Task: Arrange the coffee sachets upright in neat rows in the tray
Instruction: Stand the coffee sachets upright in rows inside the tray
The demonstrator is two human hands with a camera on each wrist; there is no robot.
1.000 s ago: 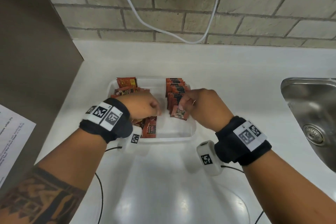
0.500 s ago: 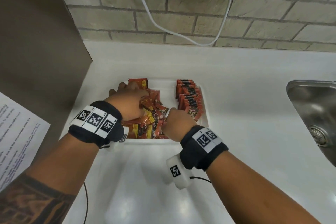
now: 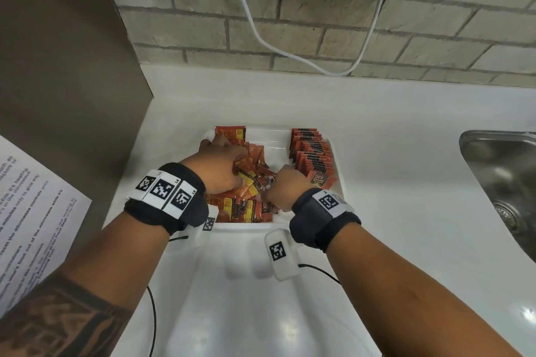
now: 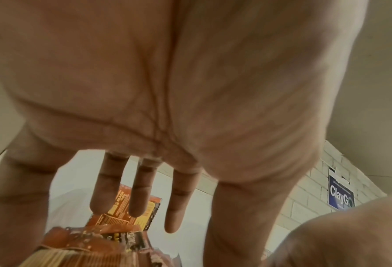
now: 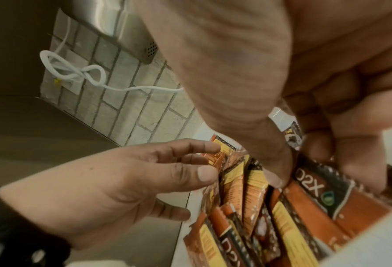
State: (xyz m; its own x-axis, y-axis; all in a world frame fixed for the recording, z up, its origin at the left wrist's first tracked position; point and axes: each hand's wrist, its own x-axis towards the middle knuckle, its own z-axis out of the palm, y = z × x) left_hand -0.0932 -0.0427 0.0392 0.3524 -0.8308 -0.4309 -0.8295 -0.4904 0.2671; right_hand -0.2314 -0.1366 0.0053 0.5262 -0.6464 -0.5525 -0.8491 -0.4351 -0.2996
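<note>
Pinching at the loose coffee sachets point(image 5: 254, 191), your right hand point(image 3: 285, 187) is curling its fingers point(image 5: 355, 162) and thumb down into the heap; they are touching a packet printed D2X, but you cannot tell whether any one packet is actually clamped. Your left hand point(image 3: 216, 166) is lying over the same heap with its fingers point(image 4: 142, 189) straight and spread, gripping nothing, its fingertips reaching toward the far left corner where one sachet is leaning against the wall. The heap is filling the left and middle of the white tray point(image 3: 338, 180), packets lying flat and crossed at all angles. Along the right side of the tray a row of upright sachets point(image 3: 311, 153) is standing packed face to back, running from the far wall toward you, its nearest packet tilting forward just beside your right knuckles. The tray is sitting on a white counter point(image 3: 391, 130) against a brick wall point(image 3: 319, 26), where a white cable point(image 3: 261, 38) is hanging in a loop. A steel sink point(image 3: 504, 182) is lying to the right, well apart from the tray, and a printed sheet point(image 3: 32, 211) is showing at the left.
</note>
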